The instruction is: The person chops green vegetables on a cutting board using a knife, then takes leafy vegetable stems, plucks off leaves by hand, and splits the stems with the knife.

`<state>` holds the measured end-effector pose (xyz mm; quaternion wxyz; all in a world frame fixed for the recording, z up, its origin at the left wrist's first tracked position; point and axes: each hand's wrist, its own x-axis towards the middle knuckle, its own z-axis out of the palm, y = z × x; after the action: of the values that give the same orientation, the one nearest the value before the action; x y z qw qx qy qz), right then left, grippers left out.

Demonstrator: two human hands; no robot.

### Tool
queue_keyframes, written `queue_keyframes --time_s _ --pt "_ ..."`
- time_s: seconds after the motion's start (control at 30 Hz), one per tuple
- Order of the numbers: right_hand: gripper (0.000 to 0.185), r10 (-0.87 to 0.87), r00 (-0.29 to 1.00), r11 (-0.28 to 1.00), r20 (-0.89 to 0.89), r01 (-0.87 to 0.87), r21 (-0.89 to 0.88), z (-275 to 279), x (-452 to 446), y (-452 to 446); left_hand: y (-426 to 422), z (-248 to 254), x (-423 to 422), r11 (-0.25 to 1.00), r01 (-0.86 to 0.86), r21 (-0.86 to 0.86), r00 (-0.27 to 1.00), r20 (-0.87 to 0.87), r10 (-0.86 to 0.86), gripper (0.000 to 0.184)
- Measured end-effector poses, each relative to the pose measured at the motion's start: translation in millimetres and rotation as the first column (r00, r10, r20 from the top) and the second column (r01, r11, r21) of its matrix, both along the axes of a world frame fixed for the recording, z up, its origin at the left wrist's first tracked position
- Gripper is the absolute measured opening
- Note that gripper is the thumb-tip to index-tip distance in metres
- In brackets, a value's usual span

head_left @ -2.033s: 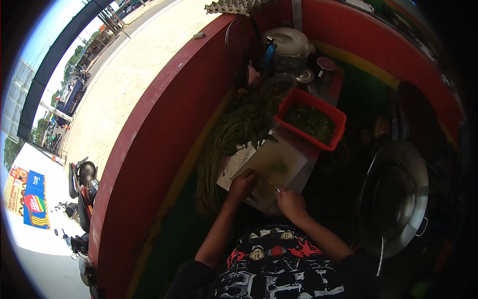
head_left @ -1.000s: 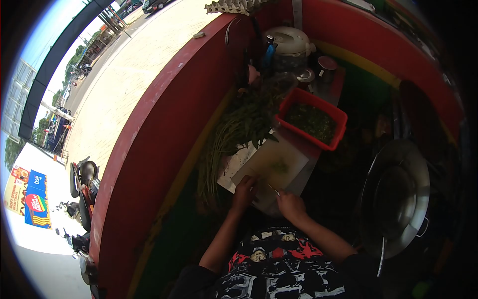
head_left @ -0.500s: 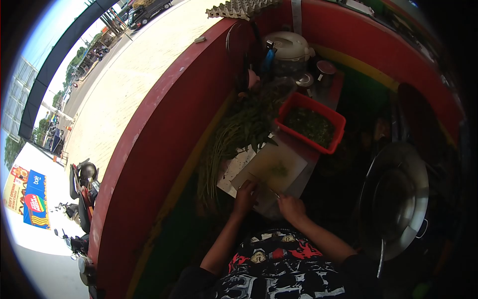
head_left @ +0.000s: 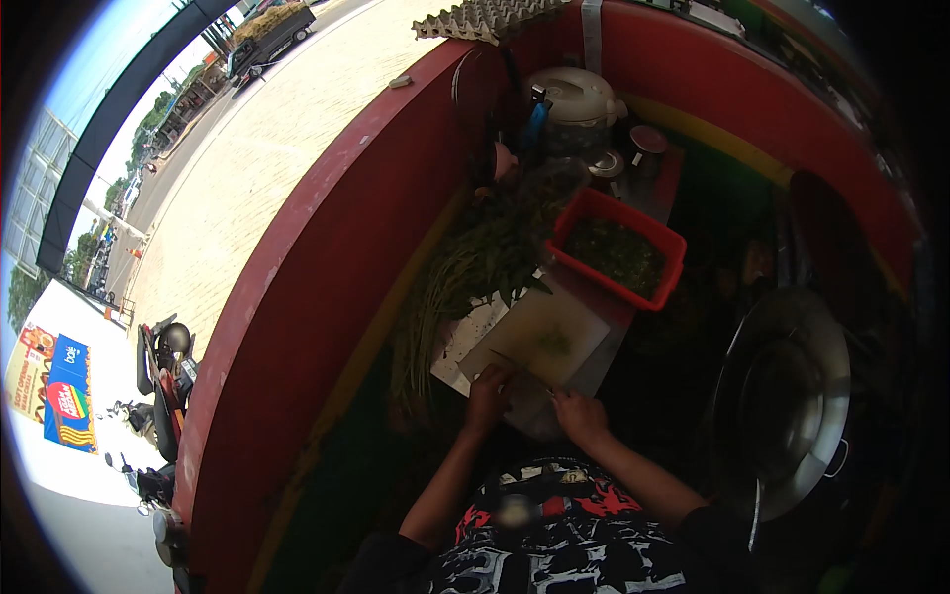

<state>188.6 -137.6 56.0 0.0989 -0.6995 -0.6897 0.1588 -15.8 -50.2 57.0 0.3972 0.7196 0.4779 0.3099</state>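
At the near edge of a pale cutting board [head_left: 584, 342], my left hand [head_left: 488, 398] is closed, with a thin dark stalk [head_left: 501, 357] poking out past its fingers. To its right, my right hand [head_left: 581, 416] is wrapped round a knife [head_left: 550, 390]; only a small bright part of it shows, and the blade is hard to make out. A small heap of chopped greens [head_left: 552, 344] lies on the board. Long leafy green stalks [head_left: 445, 277] are piled left of the board, and a red plastic basin [head_left: 676, 265] holding cut greens in liquid stands beyond it.
A large metal wok [head_left: 831, 396] with a ladle handle [head_left: 758, 515] is at my right. A rice cooker [head_left: 572, 94] and lidded containers [head_left: 648, 139] stand at the back. The red wall [head_left: 297, 267] curves along the left, with egg trays [head_left: 485, 18] on its far corner.
My hands stay nearly in place; less of the knife shows than before. Out on the road, a loaded truck has moved left.
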Motion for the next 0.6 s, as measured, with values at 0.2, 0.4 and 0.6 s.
queue_keyframes --time_s 0.2,0.4,0.6 --pt "0.031 0.008 1.000 1.000 0.017 -0.008 0.029 -3 3 -2 -7 10 2 0.999 -0.032 -0.023 0.999 0.016 0.032 0.024" --pt "0.031 -0.028 1.000 0.999 -0.005 0.028 0.018 -11 11 -5 4 23 -10 0.949 -0.118 0.291 0.990 -0.036 0.135 0.022" --pt "0.032 -0.069 0.997 0.998 -0.040 0.068 -0.018 7 11 -4 8 5 -27 0.975 -0.120 0.188 0.992 -0.009 0.124 0.021"
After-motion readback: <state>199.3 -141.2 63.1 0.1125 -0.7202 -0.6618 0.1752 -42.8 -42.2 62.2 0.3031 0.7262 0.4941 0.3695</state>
